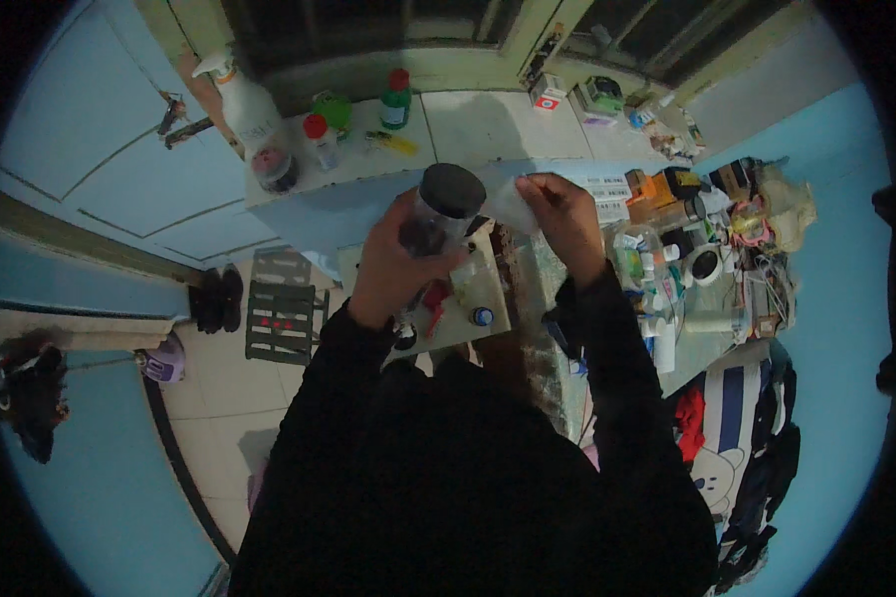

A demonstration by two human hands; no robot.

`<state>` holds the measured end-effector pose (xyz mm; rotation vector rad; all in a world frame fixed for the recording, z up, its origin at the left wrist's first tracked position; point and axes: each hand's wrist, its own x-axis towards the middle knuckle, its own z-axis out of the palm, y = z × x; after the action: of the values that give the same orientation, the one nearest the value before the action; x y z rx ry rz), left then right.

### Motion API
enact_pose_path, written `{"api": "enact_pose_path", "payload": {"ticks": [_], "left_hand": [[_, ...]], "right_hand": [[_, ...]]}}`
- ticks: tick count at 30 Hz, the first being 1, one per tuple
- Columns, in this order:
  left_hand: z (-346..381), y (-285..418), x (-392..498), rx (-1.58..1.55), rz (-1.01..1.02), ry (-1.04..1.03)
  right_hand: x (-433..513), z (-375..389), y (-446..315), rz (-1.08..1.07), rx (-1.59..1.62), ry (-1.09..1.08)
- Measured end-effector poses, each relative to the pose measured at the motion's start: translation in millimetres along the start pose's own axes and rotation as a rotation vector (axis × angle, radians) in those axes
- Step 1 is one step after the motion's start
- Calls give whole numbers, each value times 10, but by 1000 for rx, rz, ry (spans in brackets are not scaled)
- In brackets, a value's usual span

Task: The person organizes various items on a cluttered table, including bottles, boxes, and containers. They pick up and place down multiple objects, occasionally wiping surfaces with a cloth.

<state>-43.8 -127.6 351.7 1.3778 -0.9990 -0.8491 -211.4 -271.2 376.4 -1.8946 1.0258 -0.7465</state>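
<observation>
A clear jar with a black lid is gripped upright by my left hand, its lower part partly hidden by the fingers. Dark contents show through its wall. To the right of the jar, my right hand pinches a thin whitish, translucent sheet or wipe between thumb and fingertips. The sheet hangs beside the lid; whether it touches the jar I cannot tell. Below the hands is a small light table bearing a blue-capped small jar and a red object.
The tiled window ledge holds a white spray bottle, a green bottle with a red cap, a red-capped bottle and small boxes. At right, a cluttered table carries bottles and boxes. A slatted stool stands on the floor at left.
</observation>
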Motion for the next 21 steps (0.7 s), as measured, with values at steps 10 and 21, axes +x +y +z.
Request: {"api": "enact_pose_path", "payload": {"ticks": [10,21], "left_hand": [[13,-1,-63,-320,-62,-292],[118,77,-157,-468,-166,-560]], "right_hand": [[-86,-95,-272,487,775,-115],[-290,46,-183,125,600,-269]]}}
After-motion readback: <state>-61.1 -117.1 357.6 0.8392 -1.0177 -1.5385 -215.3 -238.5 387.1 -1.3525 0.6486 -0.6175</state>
